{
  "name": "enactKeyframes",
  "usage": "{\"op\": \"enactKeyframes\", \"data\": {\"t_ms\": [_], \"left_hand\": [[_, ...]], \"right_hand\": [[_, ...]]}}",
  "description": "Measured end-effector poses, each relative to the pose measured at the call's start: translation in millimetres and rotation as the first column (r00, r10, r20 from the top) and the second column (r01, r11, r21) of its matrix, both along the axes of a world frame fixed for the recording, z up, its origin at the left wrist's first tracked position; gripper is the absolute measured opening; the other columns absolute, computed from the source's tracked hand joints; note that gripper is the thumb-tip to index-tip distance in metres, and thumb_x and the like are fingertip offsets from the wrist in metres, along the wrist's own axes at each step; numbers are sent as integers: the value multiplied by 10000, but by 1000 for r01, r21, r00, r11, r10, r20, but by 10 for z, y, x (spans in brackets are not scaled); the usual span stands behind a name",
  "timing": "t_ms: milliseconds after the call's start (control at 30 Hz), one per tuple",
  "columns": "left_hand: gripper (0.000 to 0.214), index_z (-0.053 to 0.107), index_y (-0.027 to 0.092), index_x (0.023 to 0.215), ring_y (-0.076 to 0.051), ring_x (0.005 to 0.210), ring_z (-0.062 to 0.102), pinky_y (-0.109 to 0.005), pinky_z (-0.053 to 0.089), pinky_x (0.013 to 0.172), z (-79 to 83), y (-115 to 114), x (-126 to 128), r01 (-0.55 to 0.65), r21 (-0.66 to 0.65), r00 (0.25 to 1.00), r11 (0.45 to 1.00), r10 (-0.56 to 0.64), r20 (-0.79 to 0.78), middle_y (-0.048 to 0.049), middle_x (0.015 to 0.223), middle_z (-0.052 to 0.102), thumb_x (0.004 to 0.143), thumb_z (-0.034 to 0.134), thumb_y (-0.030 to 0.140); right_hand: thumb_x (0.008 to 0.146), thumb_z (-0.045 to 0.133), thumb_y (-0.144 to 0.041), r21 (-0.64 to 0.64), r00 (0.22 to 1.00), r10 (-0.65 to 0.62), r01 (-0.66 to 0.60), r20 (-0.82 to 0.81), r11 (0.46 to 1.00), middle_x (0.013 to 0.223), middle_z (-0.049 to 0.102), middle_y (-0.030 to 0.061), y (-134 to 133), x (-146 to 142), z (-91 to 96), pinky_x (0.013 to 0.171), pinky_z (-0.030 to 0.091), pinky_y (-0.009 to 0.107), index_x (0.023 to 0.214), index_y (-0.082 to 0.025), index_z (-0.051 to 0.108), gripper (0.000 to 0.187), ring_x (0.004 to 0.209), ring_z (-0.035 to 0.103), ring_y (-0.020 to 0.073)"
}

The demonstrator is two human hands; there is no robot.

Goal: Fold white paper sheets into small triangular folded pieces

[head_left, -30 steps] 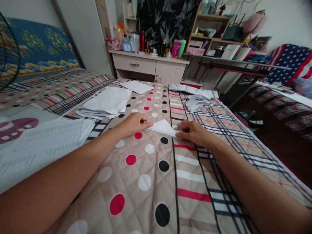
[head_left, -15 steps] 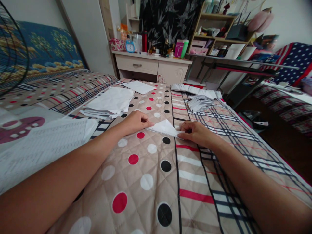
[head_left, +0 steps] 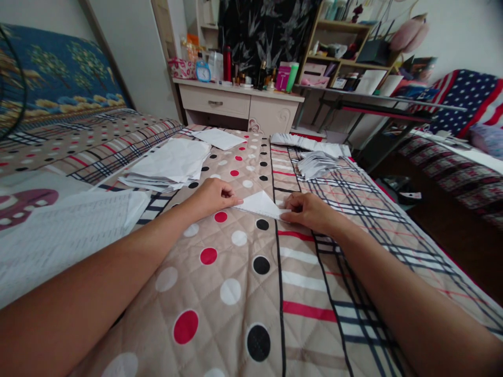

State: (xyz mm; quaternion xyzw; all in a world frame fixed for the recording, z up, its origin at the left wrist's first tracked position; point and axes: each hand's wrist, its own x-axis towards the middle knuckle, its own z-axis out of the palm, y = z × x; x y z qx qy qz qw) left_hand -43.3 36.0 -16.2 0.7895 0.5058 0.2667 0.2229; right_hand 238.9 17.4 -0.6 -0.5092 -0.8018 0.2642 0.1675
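A small folded piece of white paper, peaked like a triangle, is stretched between my two hands just above or on the patterned bedspread; I cannot tell if it touches. My left hand pinches its left end between thumb and curled fingers. On the other side, my right hand grips the right end the same way. Beyond my left hand lies a stack of white paper sheets. A fanned pile of folded paper pieces rests past my right hand.
At left are printed sheets. A single white sheet and a long row of folded paper lie farther back. Behind the bed stand a white dresser and a desk with shelves. A wire-ringed object edges in at upper left.
The whole view has shifted slightly, so things appear a little farther left. Both hands keep their hold on the folded paper, with hardly any other movement.
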Motion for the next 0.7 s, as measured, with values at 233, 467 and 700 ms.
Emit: {"op": "enactKeyframes", "data": {"t_ms": [233,467,700], "left_hand": [[296,658,137,598,-91,512,455,-229,308,514,37,-37,29,-12,28,999,1000,14,-42,18,547,590,722,714,400],[287,635,140,580,-86,494,424,-234,300,519,14,-32,30,-2,78,999,997,6,-48,33,517,539,724,715,376],[285,627,143,573,-85,485,405,-235,294,512,6,-19,33,-6,89,999,996,10,-52,42,500,508,711,722,373]], "right_hand": [[696,644,-337,1,1000,-12,12,15,1000,709,609,5,1,-5,-1,580,392,257,564,-194,486,250,614,517,126],[695,645,-327,27,999,-23,22,35,999,698,574,-4,-22,-29,31,563,374,254,560,-192,471,258,592,491,115],[710,637,-324,24,1000,12,-13,29,1000,704,574,3,-18,-21,25,622,398,260,556,-191,464,268,651,524,131]]}}
